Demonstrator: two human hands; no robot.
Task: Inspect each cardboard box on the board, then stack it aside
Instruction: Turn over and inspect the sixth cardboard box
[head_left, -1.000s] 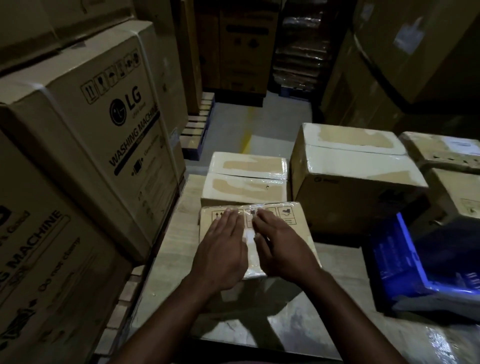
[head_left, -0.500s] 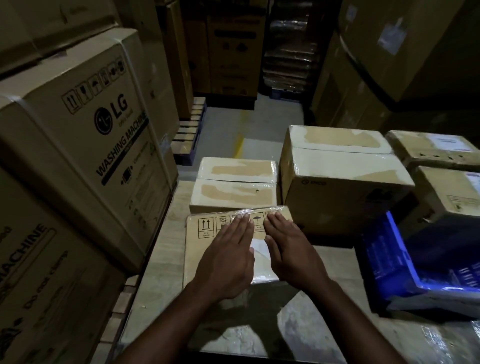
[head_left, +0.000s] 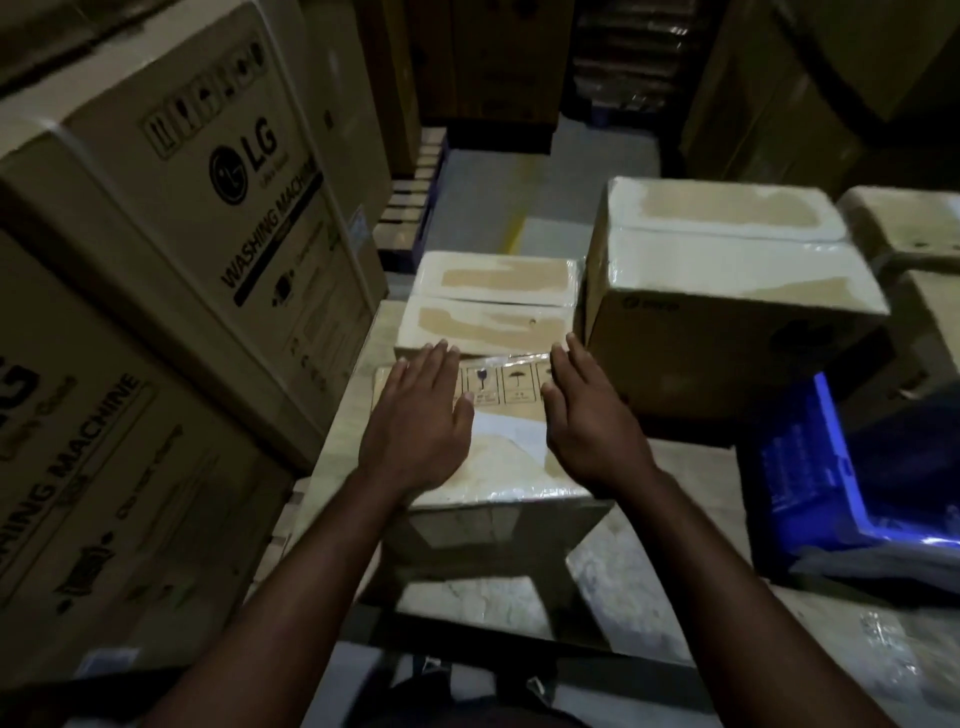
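While the tall washing machine cartons (head_left: 171, 223) walled off the left side, the work itself sat on the pale board (head_left: 639, 582) in the middle, where a big taped box (head_left: 727, 301) stood at the far right and a flatter taped box (head_left: 493, 301) lay to its left. A blue container (head_left: 810, 467) sat nearer on the right. Just in front of the flat one, close enough that I could not tell whether they touched, lay the small box (head_left: 501, 467) being checked, wrapped in clear film near the board's left edge. Both hands rested on its top, the left hand (head_left: 415, 431) over the left half and the right hand (head_left: 592, 431) over the right, palms down, fingers straight, gripping nothing. Between them showed a white label (head_left: 509, 434) and a row of printed handling marks (head_left: 498, 387). By my reading the inspecting step was in hand and the stacking had not begun. The next move would call for the hands to slide out to the side walls, clamp the box between them, and lift it clear of its neighbours.
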